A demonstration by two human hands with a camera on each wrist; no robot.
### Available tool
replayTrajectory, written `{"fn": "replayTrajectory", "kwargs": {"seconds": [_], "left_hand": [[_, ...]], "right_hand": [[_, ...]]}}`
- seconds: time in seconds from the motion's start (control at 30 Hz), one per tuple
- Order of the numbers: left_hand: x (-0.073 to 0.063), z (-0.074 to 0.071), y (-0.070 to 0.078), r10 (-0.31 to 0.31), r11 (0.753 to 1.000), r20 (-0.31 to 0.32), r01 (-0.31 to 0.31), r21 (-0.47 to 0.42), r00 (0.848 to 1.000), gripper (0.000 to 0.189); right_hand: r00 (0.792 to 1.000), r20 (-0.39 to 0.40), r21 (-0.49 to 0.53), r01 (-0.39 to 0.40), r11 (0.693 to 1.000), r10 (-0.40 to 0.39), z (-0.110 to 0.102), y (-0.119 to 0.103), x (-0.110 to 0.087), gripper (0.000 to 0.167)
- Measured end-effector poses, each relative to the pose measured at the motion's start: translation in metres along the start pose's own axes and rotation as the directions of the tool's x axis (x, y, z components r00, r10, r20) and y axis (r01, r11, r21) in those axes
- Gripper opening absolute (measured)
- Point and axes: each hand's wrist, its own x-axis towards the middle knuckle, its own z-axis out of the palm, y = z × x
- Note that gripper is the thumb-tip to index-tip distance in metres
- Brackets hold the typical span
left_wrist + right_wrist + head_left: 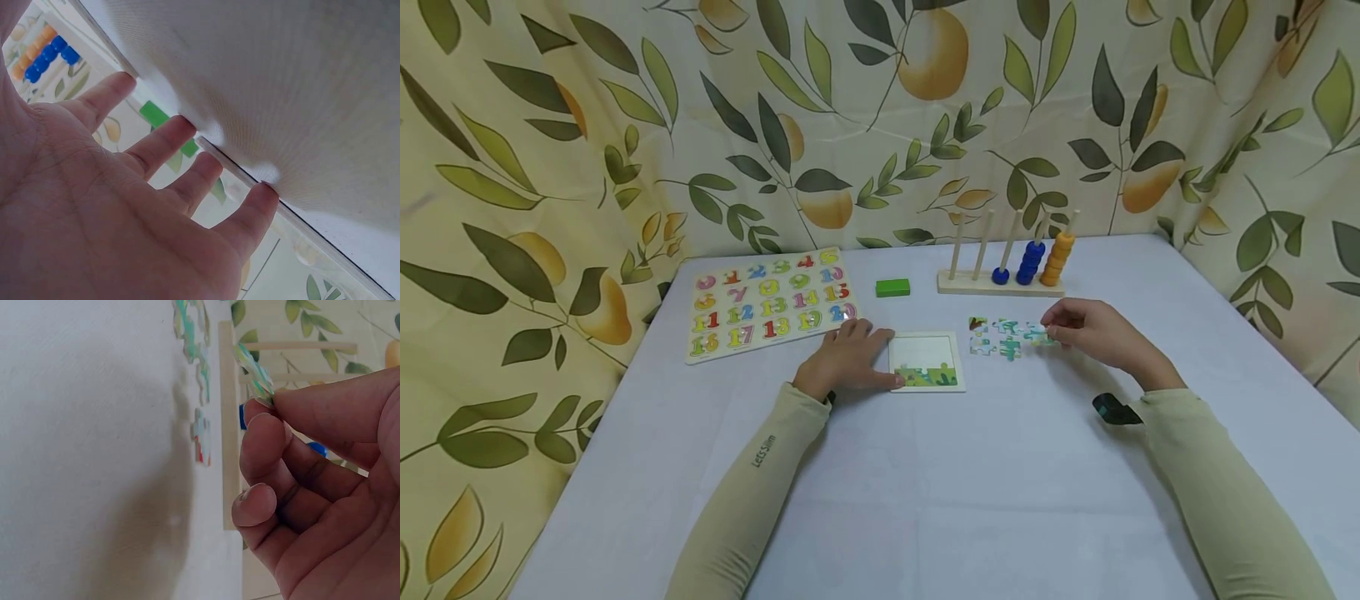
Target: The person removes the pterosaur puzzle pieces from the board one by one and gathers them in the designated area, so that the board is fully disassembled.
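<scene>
In the head view my left hand [850, 358] lies with spread fingers at the left side of a small white puzzle frame [927, 389], its thumb touching the lower left corner. Joined green pieces [936, 377] fill the frame's lower part; above them its pale backing shows. My right hand [1097, 333] pinches a green and pale blue jigsaw piece [253, 370] between thumb and fingers, lifted off the table in the right wrist view. Beside the frame, several loose jigsaw pieces [1007, 347] lie on the white cloth, just left of my right hand.
A number puzzle board [700, 357] lies at the back left. Behind the frame sits a green block [892, 288]. A wooden peg stand [1000, 289] with blue and orange beads [1057, 260] stands at the back right, in front of a patterned curtain [880, 133].
</scene>
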Motion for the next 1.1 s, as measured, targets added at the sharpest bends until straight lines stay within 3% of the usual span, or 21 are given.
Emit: {"fn": "replayTrajectory", "kwargs": {"seconds": [0.4,1.1], "left_hand": [[-0.004,-0.003,0.005,-0.001,1.000,-0.005,0.001,0.012,1.000,0.091],[-0.007,-0.005,0.005,-0.004,1.000,-0.007,0.004,0.011,1.000,0.090]], "right_hand": [[0.995,0.071,0.015,-0.072,0.997,0.071,0.003,0.009,0.002,0.026],[0.995,0.085,-0.053,-0.055,0.997,0.059,0.009,0.012,0.003,0.023]]}}
